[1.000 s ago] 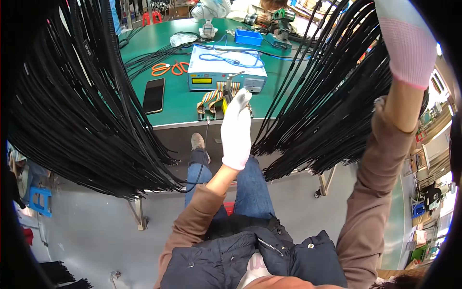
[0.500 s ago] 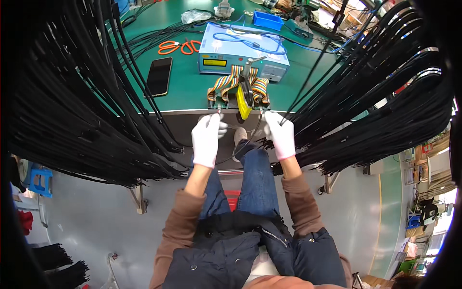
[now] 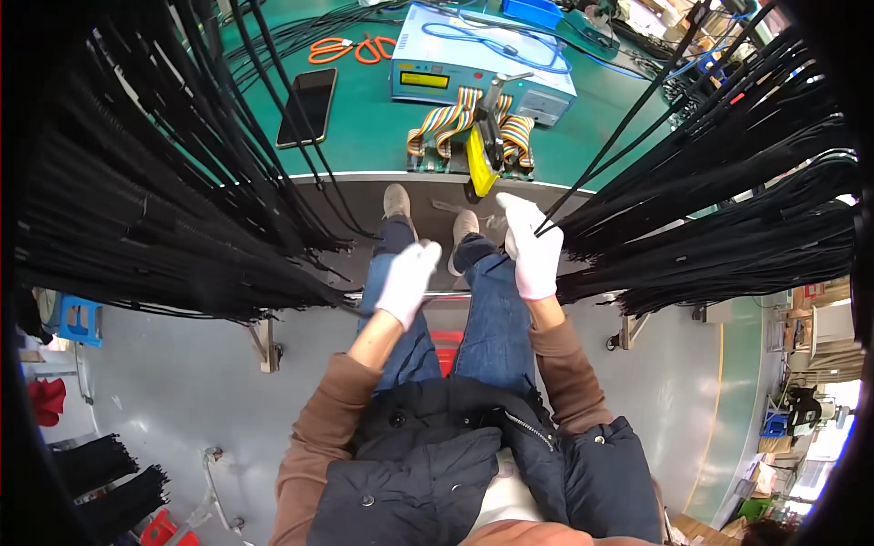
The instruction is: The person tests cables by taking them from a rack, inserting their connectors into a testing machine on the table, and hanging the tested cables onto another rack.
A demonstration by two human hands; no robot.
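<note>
Left hand: While its white glove looks a bit blurry, the person's left hand (image 3: 410, 284) is over the left leg (image 3: 387, 300) with its fingers curled in; one cannot tell if they pinch anything.
Right hand: The right hand (image 3: 535, 246), gloved too, points to the far side, its fingers close together; a thin black cord (image 3: 544, 224) reaches it from the far right, but one cannot tell if it is pinched.
Black cords: One big bunch (image 3: 164, 209) hangs on the left, and another bunch (image 3: 719, 227) hangs on the right, just beside the right hand.
Yellow clamp: On the near edge of the green table (image 3: 364, 155), the yellow and black clamp (image 3: 479, 166) is between stripy ribbon wires (image 3: 439, 118).
Blue box: Behind the clamp sits a pale blue box (image 3: 446, 45) with a small yellow screen.
Phone: A dark phone (image 3: 308, 107) lies left of the box, nearer than the orange-handled scissors (image 3: 329, 62).
</note>
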